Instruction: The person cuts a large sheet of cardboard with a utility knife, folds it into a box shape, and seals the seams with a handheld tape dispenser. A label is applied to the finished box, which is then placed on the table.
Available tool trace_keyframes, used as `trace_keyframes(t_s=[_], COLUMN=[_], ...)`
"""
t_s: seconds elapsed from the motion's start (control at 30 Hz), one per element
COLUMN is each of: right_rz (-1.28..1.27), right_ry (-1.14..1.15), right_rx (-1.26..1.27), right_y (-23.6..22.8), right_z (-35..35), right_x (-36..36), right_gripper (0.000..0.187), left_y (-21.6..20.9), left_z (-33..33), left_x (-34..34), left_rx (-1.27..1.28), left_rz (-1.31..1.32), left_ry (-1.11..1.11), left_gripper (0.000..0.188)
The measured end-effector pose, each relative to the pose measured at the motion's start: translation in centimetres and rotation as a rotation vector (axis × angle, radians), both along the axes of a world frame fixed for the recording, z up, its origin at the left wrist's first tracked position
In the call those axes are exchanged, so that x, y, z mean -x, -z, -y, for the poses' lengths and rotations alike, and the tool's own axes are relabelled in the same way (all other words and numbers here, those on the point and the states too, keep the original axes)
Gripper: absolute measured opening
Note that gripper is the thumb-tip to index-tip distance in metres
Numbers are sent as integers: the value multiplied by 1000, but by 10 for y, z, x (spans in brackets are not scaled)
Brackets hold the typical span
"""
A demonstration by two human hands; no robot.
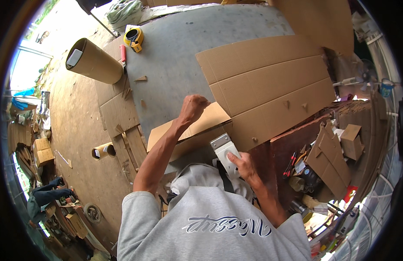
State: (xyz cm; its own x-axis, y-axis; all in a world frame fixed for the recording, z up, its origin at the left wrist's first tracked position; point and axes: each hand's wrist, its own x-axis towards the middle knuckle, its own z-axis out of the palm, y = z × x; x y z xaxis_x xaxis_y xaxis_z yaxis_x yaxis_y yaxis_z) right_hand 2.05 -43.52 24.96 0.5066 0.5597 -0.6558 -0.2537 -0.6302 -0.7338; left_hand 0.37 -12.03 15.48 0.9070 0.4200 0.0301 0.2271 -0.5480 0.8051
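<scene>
A folded piece of cardboard stands on the table edge right in front of me, its upper flap lying flat and its near side facing my body. My left hand is closed at the far edge of that flap, knuckles up, with its fingertips hidden. In my right hand is a white hand-held tool with a metal plate at its front end. The thumb lies on top of its body. The plate end is close to the near side of the cardboard, and I cannot tell whether they touch.
A large creased cardboard sheet covers the table's right part. Far left are a yellow tape roll, a red-handled knife and a wide cardboard tube. Several cardboard scraps lie about. Boxes and tools crowd the lower right.
</scene>
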Motion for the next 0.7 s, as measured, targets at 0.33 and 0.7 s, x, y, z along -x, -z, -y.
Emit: trace_keyframes(t_s=[0.33, 0.7], right_rz=[-8, -18], right_ry=[77, 109], right_rx=[-61, -95], right_y=[39, 74], right_z=[2, 6], right_x=[9, 17], right_gripper=[54, 53], left_y=[34, 57], left_z=[19, 21], left_x=[8, 5], left_rx=[-66, -370], left_rz=[1, -235], left_ry=[38, -220], left_gripper=[15, 19])
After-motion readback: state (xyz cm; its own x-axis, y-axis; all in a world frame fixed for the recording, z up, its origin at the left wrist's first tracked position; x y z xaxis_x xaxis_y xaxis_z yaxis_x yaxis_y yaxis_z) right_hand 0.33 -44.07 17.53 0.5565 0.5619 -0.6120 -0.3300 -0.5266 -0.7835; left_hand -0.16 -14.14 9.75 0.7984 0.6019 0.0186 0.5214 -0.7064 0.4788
